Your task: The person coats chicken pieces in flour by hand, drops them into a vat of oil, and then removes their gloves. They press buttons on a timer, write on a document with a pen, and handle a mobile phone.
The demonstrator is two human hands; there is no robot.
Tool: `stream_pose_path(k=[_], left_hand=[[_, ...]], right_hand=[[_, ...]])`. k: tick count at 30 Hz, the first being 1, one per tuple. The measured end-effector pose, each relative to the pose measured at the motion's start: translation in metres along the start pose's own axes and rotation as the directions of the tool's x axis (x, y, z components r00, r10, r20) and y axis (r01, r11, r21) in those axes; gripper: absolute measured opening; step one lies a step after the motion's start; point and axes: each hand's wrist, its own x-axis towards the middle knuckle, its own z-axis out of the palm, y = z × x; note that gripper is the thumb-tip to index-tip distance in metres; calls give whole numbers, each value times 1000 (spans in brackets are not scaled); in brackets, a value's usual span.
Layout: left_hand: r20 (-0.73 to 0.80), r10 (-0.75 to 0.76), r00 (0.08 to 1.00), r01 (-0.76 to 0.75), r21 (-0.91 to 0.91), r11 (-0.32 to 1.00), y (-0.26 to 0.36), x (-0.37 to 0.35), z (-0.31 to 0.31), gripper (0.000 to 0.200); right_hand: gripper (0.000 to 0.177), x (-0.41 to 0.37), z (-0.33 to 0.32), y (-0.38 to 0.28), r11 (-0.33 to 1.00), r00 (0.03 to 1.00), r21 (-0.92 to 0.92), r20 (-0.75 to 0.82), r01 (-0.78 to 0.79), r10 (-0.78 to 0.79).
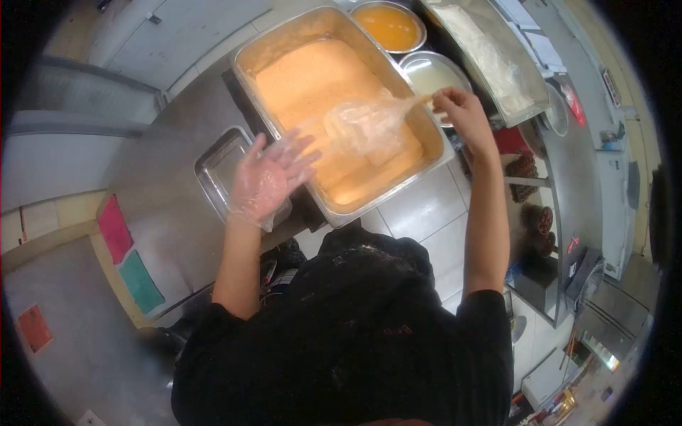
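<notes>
Holding a loose clear glove (366,124) by its cuff end: right hand (462,106) bare, thumb and fingertips pinched closed on the plastic. The glove is stretched out sideways in the air above the near half of the large steel pan (284,39), not touching what lies in it. It points toward the left hand.

Left hand (268,177): already inside a thin clear glove, palm up, fingers spread wide, gripping nothing. It hovers over the near-left corner of the pan, close to the free end of the loose glove. Contact between the two cannot be told; the plastic blurs there.

Pan contents: a smooth orange mass (312,78), level, filling most of the pan.

Surroundings: small empty steel tray (220,160) just beside the pan on the left, partly under the left wrist. Round bowl of orange liquid (389,27) and a second bowl with pale contents (430,71) beyond the pan. A long tray of white material (490,57) to the far right. All stand on a steel counter (163,206).

Judgement: gloving is half done, one hand covered and one not. The next move would need the gloved left hand to take the cuff and hold it open, so that the right can let go and slide in without dragging plastic through the orange mass.
</notes>
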Motion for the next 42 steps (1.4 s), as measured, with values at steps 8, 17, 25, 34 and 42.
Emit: stream_pose_path(k=[8,17,25,34,42], left_hand=[[214,179,960,-156,-121,980,0,-7,-2,90],[-23,313,949,-313,-153,937,-44,63,11,80],[42,206,978,-204,-39,978,-70,91,25,76],[418,-120,900,267,-313,911,-82,55,55,76],[165,-208,964,207,24,978,-80,24,53,75]], right_hand=[[39,-21,36,4,510,979,-854,-176,-101,-100],[41,-108,128,-60,985,974,-18,153,171,-166],[64,-87,143,-4,979,944,69,-283,194,-167],[38,-84,123,3,848,982,523,-94,-93,166],[44,-75,124,28,737,973,672,-208,67,101]])
